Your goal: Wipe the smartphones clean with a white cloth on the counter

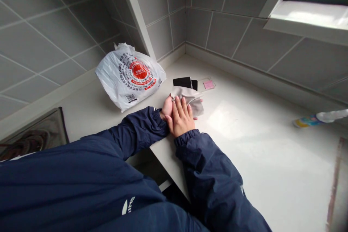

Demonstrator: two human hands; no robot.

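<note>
My right hand (181,116) lies on a grey microfibre cloth (191,98), its fingers pressing down on the fabric. My left hand (166,108) sits beneath and behind it, partly hidden by the cloth and my right hand, so its grip does not show. A black phone-like object (182,82) lies just beyond the cloth, with a second dark edge (194,85) beside it. A small pink card (208,84) in clear film rests to the right of them.
A white plastic bag with a red logo (130,76) lies at the left on the white countertop (244,145). Grey tiled walls (231,32) rise behind. A spray bottle (312,120) lies at the right edge, below a window ledge (310,16).
</note>
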